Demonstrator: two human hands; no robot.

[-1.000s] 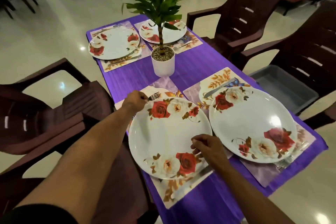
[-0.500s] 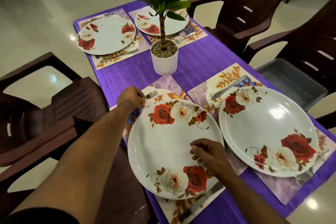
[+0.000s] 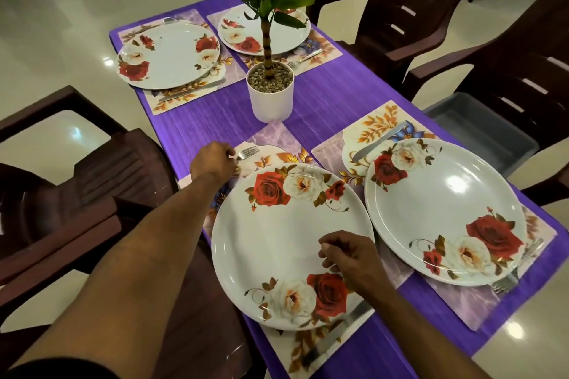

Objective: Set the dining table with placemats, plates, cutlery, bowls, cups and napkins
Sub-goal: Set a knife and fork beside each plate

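Note:
My left hand (image 3: pixel 212 163) pinches a fork (image 3: pixel 248 152) at the far left of the near rose-patterned plate (image 3: pixel 277 243), tines pointing away over the floral placemat (image 3: pixel 277 135). My right hand (image 3: pixel 348 255) hovers with curled fingers over this plate's right rim. A knife (image 3: pixel 335 338) lies on the placemat by the plate's near right edge, its far end hidden under my wrist; whether my fingers hold it is hidden. A second plate (image 3: pixel 443 212) on the right has a knife (image 3: pixel 378 141) and a fork (image 3: pixel 505 281) beside it.
Two more set plates (image 3: pixel 167 55) (image 3: pixel 286 37) lie at the far end of the purple tablecloth (image 3: pixel 335 92). A potted plant (image 3: pixel 271 92) stands mid-table. Brown plastic chairs (image 3: pixel 409 0) surround the table, and a grey tub (image 3: pixel 480 129) sits on the right chair.
The view has shifted closer and lower over the near setting. Both hands stay almost still relative to the near plate, the left keeping its hold on the fork.

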